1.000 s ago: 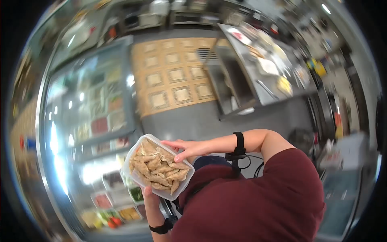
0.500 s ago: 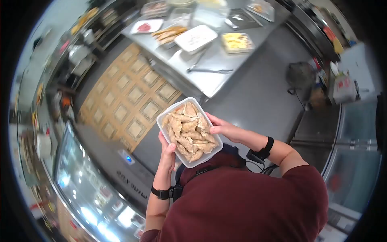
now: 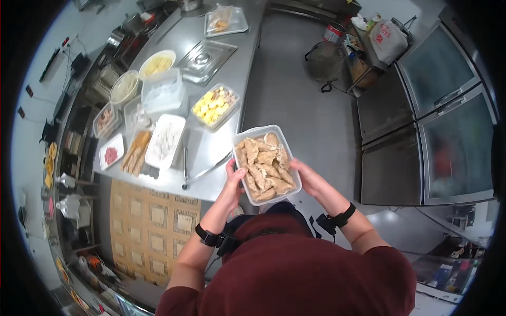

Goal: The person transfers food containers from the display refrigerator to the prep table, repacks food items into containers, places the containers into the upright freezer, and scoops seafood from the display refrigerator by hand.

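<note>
We hold a clear plastic tub (image 3: 259, 131) between both hands, just off the near right corner of the steel table (image 3: 211, 179); its height against the tabletop we cannot tell. Pale brown folded dumplings (image 3: 266, 163) fill it, and its open top faces up to us.

Our left hand (image 3: 233, 184) grips the tub's left wall. Its thumb lies over the rim, with the tip beside the dumplings, and the fingers curve round the outside, parted only by the tub's side. Our right hand (image 3: 310, 179) presses the opposite wall, its visible fingers laid along the outside, fairly straight. How far the fingers of either hand reach beneath the tub we cannot tell, for the tub covers them.

Near our left hand, toward the table's near edge, metal tongs (image 3: 185, 166) lie with their arms spread. Beyond them stands a white tray (image 3: 157, 164) of pale pieces, and left of it lie long brown strips (image 3: 138, 151). A white plate (image 3: 117, 141) with red pieces sits by the near left corner. By the right edge, a container (image 3: 203, 120) holds round yellow pieces. Farther back lies a shiny metal lid (image 3: 205, 60).
</note>
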`<state>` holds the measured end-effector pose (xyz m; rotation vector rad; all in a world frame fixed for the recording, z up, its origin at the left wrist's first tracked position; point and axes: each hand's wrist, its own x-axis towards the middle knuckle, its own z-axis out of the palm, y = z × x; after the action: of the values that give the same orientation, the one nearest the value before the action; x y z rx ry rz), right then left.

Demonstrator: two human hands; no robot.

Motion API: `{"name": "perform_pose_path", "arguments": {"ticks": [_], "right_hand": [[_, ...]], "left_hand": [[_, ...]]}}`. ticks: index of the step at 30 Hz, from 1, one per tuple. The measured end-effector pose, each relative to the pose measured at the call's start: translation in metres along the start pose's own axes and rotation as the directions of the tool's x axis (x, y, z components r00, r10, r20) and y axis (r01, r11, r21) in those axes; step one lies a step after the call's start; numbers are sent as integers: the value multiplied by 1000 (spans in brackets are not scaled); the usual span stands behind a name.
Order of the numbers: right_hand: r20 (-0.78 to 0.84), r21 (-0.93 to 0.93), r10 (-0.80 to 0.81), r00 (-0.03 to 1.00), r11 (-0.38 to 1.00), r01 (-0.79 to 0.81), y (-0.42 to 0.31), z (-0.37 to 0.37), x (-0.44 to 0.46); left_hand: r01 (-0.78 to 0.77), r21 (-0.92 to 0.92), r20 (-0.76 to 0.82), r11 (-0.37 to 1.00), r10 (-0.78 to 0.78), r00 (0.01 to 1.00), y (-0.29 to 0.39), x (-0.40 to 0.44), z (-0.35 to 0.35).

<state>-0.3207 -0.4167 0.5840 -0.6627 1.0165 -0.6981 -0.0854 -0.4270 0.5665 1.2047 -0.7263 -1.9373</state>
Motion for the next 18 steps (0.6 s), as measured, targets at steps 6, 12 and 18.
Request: {"name": "perform_pose_path", "arguments": {"ticks": [6,12,18], "right_hand": [[-117,154,-77,990,984,95,16,10,5],[-34,65,-138,990,988,140,0,13,-5],[138,-53,-106,985,992,114,-24,-3,9]], "left_hand": [[33,-7,-70,999,-33,997,-11,-5,1],[-118,-119,-99,986,107,989,-28,-26,17],[-229,-232,-248,945,170,954,-54,-20,38]]}}
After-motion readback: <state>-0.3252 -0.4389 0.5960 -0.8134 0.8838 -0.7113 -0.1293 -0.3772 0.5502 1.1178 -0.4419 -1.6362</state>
